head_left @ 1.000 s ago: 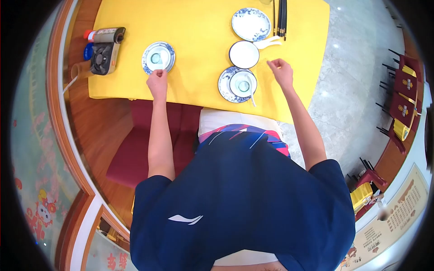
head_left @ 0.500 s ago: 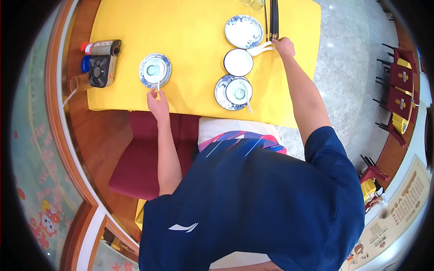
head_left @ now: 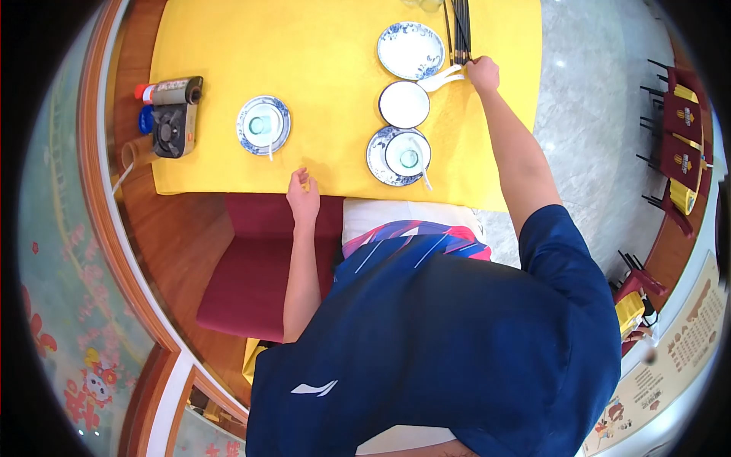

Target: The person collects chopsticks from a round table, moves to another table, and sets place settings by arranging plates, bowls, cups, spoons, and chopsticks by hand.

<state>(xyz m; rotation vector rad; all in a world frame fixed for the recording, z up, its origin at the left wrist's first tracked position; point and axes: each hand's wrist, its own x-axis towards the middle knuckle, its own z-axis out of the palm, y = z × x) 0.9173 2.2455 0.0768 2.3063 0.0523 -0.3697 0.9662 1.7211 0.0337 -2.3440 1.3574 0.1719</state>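
Observation:
My right hand (head_left: pixel 483 75) is closed at the near ends of a bunch of black chopsticks (head_left: pixel 461 34); its fingertips are partly hidden. Just left of it, white spoons (head_left: pixel 444 78) lie with their handles toward the hand. My left hand (head_left: pixel 303 194) hovers at the table's near edge, holding nothing, fingers loosely apart. Beyond it to the left is a place setting: a blue-patterned plate (head_left: pixel 280 143) with a bowl, a greenish glass (head_left: pixel 260 125) and a spoon (head_left: pixel 270 150) on it. A similar setting has a patterned plate (head_left: pixel 375 161), a bowl, a glass (head_left: pixel 410 158) and a spoon (head_left: pixel 426 180).
A white bowl (head_left: pixel 404 104) and an oval patterned plate (head_left: pixel 410 50) stand in line on the yellow tablecloth (head_left: pixel 221 46). A portable gas stove (head_left: pixel 174 129) sits at the left edge. A dark red bench (head_left: pixel 244 282) is below; chairs (head_left: pixel 678 122) line the right.
My left hand has drawn back from the left setting's spoon, toward me and to the right. The right hand remains at the chopstick ends, shifted slightly.

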